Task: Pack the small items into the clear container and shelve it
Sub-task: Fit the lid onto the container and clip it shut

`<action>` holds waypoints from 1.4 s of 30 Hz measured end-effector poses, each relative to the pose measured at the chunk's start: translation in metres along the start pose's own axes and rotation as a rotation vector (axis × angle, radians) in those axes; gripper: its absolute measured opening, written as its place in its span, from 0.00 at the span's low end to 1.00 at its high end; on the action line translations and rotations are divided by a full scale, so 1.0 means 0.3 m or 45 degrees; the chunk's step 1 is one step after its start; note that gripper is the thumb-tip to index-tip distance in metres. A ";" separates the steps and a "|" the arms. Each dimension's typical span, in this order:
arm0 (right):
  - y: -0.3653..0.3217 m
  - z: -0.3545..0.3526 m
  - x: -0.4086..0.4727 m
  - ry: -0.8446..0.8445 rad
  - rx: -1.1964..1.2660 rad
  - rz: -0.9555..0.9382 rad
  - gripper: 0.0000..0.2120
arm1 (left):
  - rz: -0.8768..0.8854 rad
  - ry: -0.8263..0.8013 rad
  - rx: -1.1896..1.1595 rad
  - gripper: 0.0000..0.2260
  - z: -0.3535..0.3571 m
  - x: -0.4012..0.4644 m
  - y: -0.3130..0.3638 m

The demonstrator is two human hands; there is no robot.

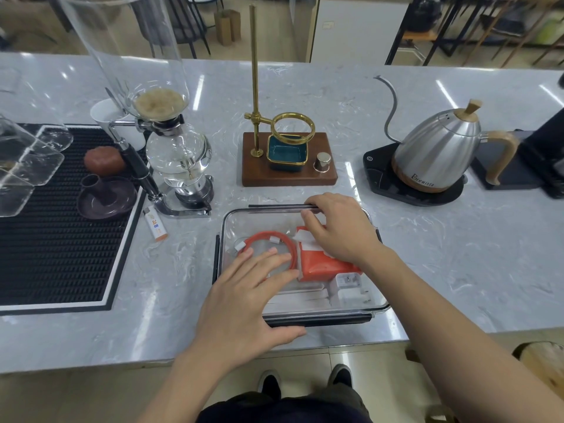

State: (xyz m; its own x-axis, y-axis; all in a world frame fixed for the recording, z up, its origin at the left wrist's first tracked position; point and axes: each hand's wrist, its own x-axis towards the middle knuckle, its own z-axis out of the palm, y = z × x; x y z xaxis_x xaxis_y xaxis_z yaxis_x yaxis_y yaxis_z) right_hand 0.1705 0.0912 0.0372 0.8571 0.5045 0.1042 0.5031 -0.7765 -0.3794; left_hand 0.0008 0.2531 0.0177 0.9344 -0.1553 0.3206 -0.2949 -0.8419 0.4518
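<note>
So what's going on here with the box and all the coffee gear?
A person is closing a clear container on the marble counter. Their left hand lies flat on the lid, and the right hand presses near the far latch. Inside lie a coiled orange cable, an orange packet and a white charger. A small white packet lies outside, beside the siphon brewer.
</note>
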 end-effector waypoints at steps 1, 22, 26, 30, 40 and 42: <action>0.000 0.000 0.000 0.000 0.000 -0.002 0.19 | 0.002 0.006 0.004 0.32 0.001 -0.001 0.000; 0.008 0.011 0.027 -0.033 -0.052 -0.018 0.18 | 0.004 0.034 -0.039 0.31 0.000 0.005 0.007; 0.008 0.011 0.027 -0.018 -0.055 -0.023 0.17 | 0.010 0.047 -0.058 0.32 0.001 0.004 -0.005; 0.010 0.012 0.018 0.010 -0.068 -0.006 0.17 | 0.024 0.042 -0.069 0.33 -0.003 0.007 -0.015; 0.034 0.008 -0.010 0.047 -0.073 0.126 0.16 | 0.065 -0.012 -0.166 0.31 -0.025 0.014 -0.051; 0.052 -0.013 -0.013 0.014 -0.018 0.151 0.17 | 0.035 0.044 -0.227 0.27 -0.033 0.006 -0.074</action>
State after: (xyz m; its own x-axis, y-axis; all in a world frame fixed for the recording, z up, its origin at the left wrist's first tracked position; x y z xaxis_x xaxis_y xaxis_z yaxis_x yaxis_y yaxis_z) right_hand 0.1756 0.0756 0.0344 0.9119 0.4045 0.0693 0.3993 -0.8357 -0.3770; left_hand 0.0070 0.2766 0.0164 0.9191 -0.1563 0.3617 -0.3535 -0.7324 0.5820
